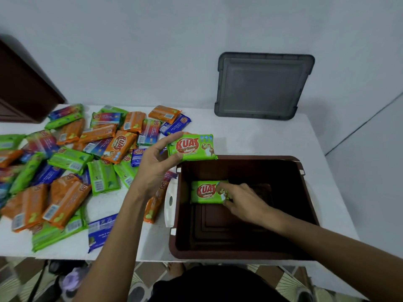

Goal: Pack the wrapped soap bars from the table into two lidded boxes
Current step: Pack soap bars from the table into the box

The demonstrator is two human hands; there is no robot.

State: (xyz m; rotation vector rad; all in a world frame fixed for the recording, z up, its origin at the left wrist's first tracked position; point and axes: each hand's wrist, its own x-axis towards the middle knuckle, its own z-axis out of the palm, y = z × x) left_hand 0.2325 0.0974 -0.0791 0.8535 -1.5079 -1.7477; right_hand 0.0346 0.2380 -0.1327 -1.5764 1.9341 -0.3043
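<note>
Head view. Two hands are visible. The left hand (156,159) pinches one green soap bar (192,147) between thumb and fingers at the wrapper's left edge, holding it face-up just above the far-left corner of the brown box (305,192). The right hand (244,202) reaches down inside this box, its fingertips (224,188) pressed on the right end of a second green bar (206,191) lying flat on the box floor; the hand covers part of that wrapper, so whether it grips or only touches cannot be told.

One open box is in view. One dark grey lid (263,86) leans upright against the wall, well beyond the right hand. A white latch (170,203) sits on the box's left wall, below the left wrist.

To the left of the left hand, a loose pile of soap bars (72,162) covers the white bench (239,136): green, orange, blue and multicoloured wrappers, roughly thirty in all. An exact count per colour cannot be made, since many overlap and the bars at the left margin are cut off by the frame. The left forearm hides several bars near the box. A dark brown cabinet (24,88) is partly cut off at upper left. Beneath the bench edge, patterned floor tiles (148,273) and blurred footwear are hard to make out.
</note>
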